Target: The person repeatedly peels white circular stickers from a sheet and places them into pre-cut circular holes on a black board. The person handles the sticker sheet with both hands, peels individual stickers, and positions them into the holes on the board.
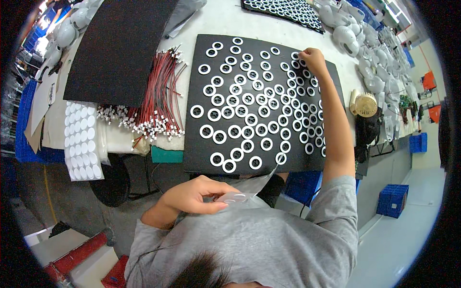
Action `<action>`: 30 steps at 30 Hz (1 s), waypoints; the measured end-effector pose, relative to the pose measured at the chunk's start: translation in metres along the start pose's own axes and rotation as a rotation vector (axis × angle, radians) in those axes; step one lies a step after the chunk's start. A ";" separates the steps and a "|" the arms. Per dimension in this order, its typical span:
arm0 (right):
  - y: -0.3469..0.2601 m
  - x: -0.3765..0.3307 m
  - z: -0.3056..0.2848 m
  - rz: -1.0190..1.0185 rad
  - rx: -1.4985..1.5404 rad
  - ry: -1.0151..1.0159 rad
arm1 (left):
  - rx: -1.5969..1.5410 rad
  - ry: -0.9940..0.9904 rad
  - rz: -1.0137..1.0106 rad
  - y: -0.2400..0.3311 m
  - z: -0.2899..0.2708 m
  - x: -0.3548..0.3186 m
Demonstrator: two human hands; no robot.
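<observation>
A black board point(201, 144) lies on the table in front of me, covered with many white rings point(248, 132) that have dark centres. Over at its far right, my right hand point(314, 62) reaches down with fingertips pinched together at the rings; what is between them, if anything, is hidden. Close to my body, my left hand point(199, 194) grips a translucent plastic sheet point(259, 185) between thumb and fingers. Pale curved outlines show on the sheet near the thumb, and its upper corner rises to the board's near edge.
Left of the board lie red-and-black wires point(163, 91) with white connectors, a black panel point(120, 48) and a sheet of white round stickers point(80, 139). White plastic housings point(345, 38) crowd the right side, near a cream handheld fan point(365, 104). Another ring-covered board point(288, 12) sits farther back.
</observation>
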State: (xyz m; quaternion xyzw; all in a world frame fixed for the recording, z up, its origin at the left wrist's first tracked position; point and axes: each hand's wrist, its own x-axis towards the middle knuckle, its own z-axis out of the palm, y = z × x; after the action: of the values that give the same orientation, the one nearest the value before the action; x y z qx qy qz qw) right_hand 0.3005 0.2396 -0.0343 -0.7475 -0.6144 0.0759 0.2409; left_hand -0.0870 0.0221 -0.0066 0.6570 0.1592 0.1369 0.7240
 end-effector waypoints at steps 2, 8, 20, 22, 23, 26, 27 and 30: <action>0.004 0.001 0.001 -0.012 -0.020 0.011 | 0.001 0.003 0.012 -0.001 0.001 0.000; 0.004 0.001 0.004 0.030 -0.051 0.030 | -0.025 0.004 0.074 -0.003 0.003 0.000; 0.003 0.007 0.012 0.006 -0.096 0.134 | -0.014 -0.039 0.034 -0.003 0.002 0.000; -0.002 0.003 0.012 -0.096 -0.089 0.144 | -0.021 -0.031 0.048 -0.005 0.002 -0.001; -0.005 0.000 0.012 -0.148 -0.084 0.149 | -0.028 -0.022 0.065 -0.007 0.004 -0.001; -0.016 -0.011 0.010 -0.200 -0.157 0.086 | -0.022 -0.020 0.093 -0.007 0.005 -0.001; -0.015 -0.014 0.009 -0.207 -0.164 0.102 | -0.015 -0.024 0.097 -0.006 0.006 -0.001; -0.022 -0.031 0.000 -0.264 -0.142 0.153 | 0.053 -0.140 0.064 0.003 0.004 0.001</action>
State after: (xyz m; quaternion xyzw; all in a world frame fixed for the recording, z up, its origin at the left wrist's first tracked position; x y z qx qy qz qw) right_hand 0.2740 0.2131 -0.0297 -0.6791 -0.6909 -0.0572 0.2414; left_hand -0.0841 0.0197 -0.0037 0.6887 0.0908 0.1093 0.7110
